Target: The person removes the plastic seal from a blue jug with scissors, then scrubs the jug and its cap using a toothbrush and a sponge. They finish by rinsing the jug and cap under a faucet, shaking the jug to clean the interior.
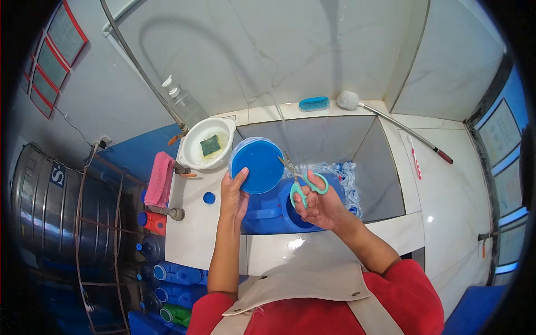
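Observation:
My left hand [233,194] grips the near left rim of a round blue lid or shallow container [257,166], with its thumb over the edge. Clear film shows around the rim. My right hand [322,207] has its fingers through the mint-green handles of a pair of scissors [301,181]. The scissor blades point up and left, close to the right edge of the blue round piece. Beneath both hands, a large blue container [262,220] lies in the grey sink basin [379,167], beside a white and blue mop head [349,187].
A white bowl [192,152] holds a green sponge [210,146]. Nearby are a pump bottle [187,106], a small blue cap [209,197] and a pink cloth [160,178]. A blue brush [314,104], long-handled brush [399,124] and toothbrush [415,159] lie behind and right.

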Motion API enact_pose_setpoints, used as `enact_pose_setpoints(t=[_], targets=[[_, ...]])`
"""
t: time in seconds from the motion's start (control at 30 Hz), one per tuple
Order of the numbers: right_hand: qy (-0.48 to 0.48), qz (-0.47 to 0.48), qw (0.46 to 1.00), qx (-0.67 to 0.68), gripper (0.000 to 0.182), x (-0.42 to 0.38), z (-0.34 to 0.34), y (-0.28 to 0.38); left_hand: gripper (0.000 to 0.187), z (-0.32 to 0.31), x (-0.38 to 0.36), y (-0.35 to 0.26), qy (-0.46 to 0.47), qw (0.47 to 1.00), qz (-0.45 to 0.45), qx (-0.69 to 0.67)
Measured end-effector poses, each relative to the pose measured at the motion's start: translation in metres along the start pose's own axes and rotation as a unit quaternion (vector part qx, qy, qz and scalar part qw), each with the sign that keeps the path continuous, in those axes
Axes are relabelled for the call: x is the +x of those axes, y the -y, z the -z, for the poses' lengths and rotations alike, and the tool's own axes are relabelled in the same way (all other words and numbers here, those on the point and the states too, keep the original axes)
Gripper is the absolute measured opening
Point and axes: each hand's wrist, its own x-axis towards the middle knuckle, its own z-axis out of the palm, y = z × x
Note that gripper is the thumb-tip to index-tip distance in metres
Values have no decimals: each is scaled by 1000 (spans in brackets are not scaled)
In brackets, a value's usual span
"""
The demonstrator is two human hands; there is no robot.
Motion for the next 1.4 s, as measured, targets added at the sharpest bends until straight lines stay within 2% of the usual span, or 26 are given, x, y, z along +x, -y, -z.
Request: enact_pose_setpoints(t=[0.07,0.17,0.37,0.57,0.63,0.77,0.83,0.87,0.93,0.97,1.0,1.03,1.07,1.1,1.17,1.2,1.23,1.33,1.4], targets=[[-5,5,1000,8,64,1,1,-2,47,6,1,4,10,998,3,-58],[-4,15,999,35,57,4,0,-5,47,10,1,9,1,995,-20,-95],[15,22,998,58,57,13,-4,-9,51,7,-4,16,8,994,-39,-103],[13,76,995,60,56,19,-12,-11,51,-4,-13,26,24,991,-65,-116],[-44,109,992,46,52,22,-17,-14,50,-9,-16,31,18,991,-83,-103],[-76,145,986,28,46,39,-22,-18,47,-6,-16,41,-28,990,-131,-54],[-195,215,956,48,34,59,-9,-12,45,-6,-27,48,-34,987,-157,-3],[-194,217,955,49,34,58,3,0,44,-4,-32,49,-42,981,-180,51],[-160,308,938,16,33,46,15,38,44,5,-31,37,-70,981,-179,27],[-157,306,939,9,33,46,10,45,44,9,-27,32,-101,979,-177,1],[-188,289,930,-131,30,38,-14,45,43,13,-25,29,-87,984,-157,4],[-216,265,902,-265,27,35,-27,41,43,12,-27,30,-92,984,-153,4],[-244,301,825,-412,24,45,-19,39,43,8,-25,33,-79,989,-124,-31],[-248,301,824,-412,24,51,-13,35,43,3,-24,35,-63,991,-94,-65],[-218,412,667,-581,25,58,-7,29,44,-5,-25,34,-51,993,-79,-75],[-229,377,689,-575,24,57,-9,30,44,-6,-25,33,-32,992,-70,-96],[-229,379,688,-575,24,55,-12,31,45,-6,-24,32,-14,991,-61,-117],[-266,340,662,-613,21,49,-18,33,45,-5,-25,34,-12,992,-55,-115],[-262,354,592,-675,24,48,-18,33,45,-6,-29,34,-6,993,-54,-103]])
